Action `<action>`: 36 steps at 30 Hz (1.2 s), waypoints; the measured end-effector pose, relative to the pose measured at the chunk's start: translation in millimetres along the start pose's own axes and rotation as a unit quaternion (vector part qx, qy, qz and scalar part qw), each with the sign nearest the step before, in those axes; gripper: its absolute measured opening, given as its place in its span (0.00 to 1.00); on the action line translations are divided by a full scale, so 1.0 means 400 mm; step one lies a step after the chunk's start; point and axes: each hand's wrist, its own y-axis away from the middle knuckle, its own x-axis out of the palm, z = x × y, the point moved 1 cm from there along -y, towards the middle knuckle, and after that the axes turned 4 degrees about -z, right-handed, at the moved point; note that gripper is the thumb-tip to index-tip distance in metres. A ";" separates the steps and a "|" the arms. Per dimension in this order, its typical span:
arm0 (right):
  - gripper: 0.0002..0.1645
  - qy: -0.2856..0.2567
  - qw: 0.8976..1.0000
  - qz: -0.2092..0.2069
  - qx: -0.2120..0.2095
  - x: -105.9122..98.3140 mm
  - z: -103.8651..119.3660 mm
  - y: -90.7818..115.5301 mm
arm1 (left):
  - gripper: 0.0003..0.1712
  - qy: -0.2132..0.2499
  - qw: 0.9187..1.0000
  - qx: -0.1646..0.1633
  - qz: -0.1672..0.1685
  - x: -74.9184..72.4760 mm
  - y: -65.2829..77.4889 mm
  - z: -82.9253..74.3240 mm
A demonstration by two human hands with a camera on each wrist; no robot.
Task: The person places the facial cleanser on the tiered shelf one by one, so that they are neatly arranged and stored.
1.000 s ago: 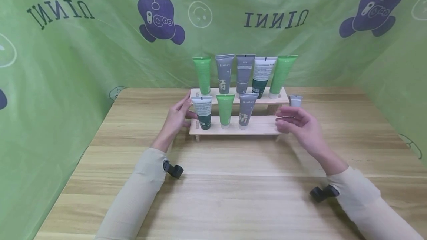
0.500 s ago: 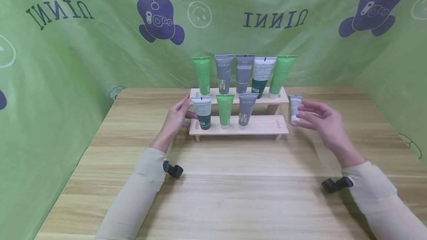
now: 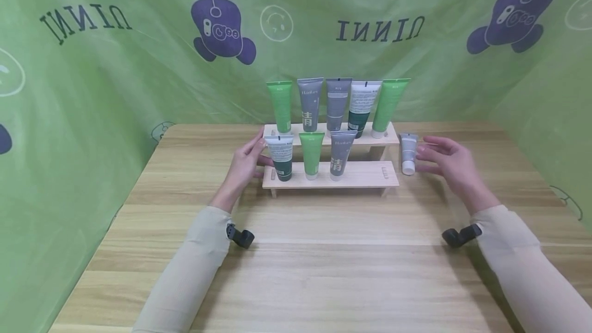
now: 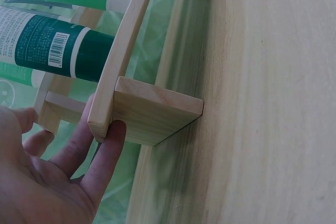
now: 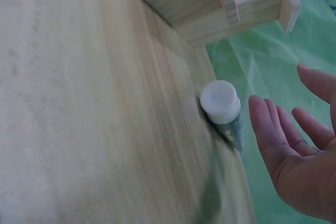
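A two-tier wooden rack [image 3: 367, 174] bears upright cosmetic tubes. On its lower tier stand a white-and-dark-green tube [image 3: 281, 157], a bright green tube [image 3: 312, 154] and a grey tube [image 3: 341, 154]. My left hand [image 3: 243, 164] touches the rack's left end; in the left wrist view its extended fingertips [image 4: 111, 137] rest against the lower board's end. To the right of the rack, a grey tube with a white cap [image 3: 409, 152] lies on the table, cap toward me. My right hand [image 3: 449, 165] hovers just right of it, fingers extended, holding nothing.
Several more tubes line the upper tier, among them a green tube [image 3: 390, 105] at its right end. The wooden table [image 3: 314, 256] stretches in front of the rack. A green printed curtain [image 3: 157, 66] hangs behind and at both sides.
My right hand has moved away from the lower tier's right end to the right side of the lying grey tube, uncovering it. The left hand has stayed at the rack's left end.
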 end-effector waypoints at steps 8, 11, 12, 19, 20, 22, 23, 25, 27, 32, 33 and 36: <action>0.53 0.020 0.997 0.000 0.081 -0.005 -0.001 -0.042 | 0.29 0.006 1.000 -0.003 0.002 -0.001 -0.001 0.001; 0.57 0.008 0.994 0.003 0.113 -0.006 0.001 -0.051 | 0.29 0.006 1.000 -0.006 0.005 -0.002 -0.001 0.000; 0.57 0.003 0.993 0.003 0.122 -0.007 0.000 -0.054 | 0.29 0.006 1.000 -0.008 0.006 -0.002 -0.001 0.000; 0.57 0.062 0.991 -0.009 0.117 -0.005 -0.018 -0.079 | 0.29 0.020 1.000 -0.015 0.007 -0.002 -0.002 -0.001; 0.56 0.070 0.991 -0.012 0.114 -0.004 -0.020 -0.083 | 0.29 0.018 1.000 -0.015 0.006 -0.002 -0.003 -0.001; 0.54 0.091 0.990 -0.018 0.107 -0.002 -0.025 -0.088 | 0.29 0.016 1.000 -0.014 0.005 -0.001 -0.004 0.000; 0.53 0.101 0.989 -0.022 0.105 -0.001 -0.027 -0.091 | 0.29 0.014 1.000 -0.014 0.004 -0.001 -0.004 0.000; 0.52 0.118 0.987 -0.028 0.102 0.003 -0.029 -0.095 | 0.29 0.011 1.000 -0.012 0.001 0.001 -0.003 0.000; 0.51 0.136 0.985 -0.034 0.099 0.007 -0.028 -0.099 | 0.30 0.006 1.000 -0.009 -0.001 0.002 -0.002 0.001; 0.49 0.181 0.979 -0.036 0.085 0.020 -0.022 -0.103 | 0.30 0.005 1.000 -0.002 -0.006 0.003 -0.001 0.003; 0.49 0.191 0.978 -0.035 0.080 0.023 -0.021 -0.104 | 0.30 0.004 1.000 0.000 -0.005 0.002 -0.001 0.003; 0.48 0.220 0.972 -0.032 0.070 0.030 -0.019 -0.105 | 0.31 0.008 1.000 0.001 -0.006 0.002 -0.001 0.003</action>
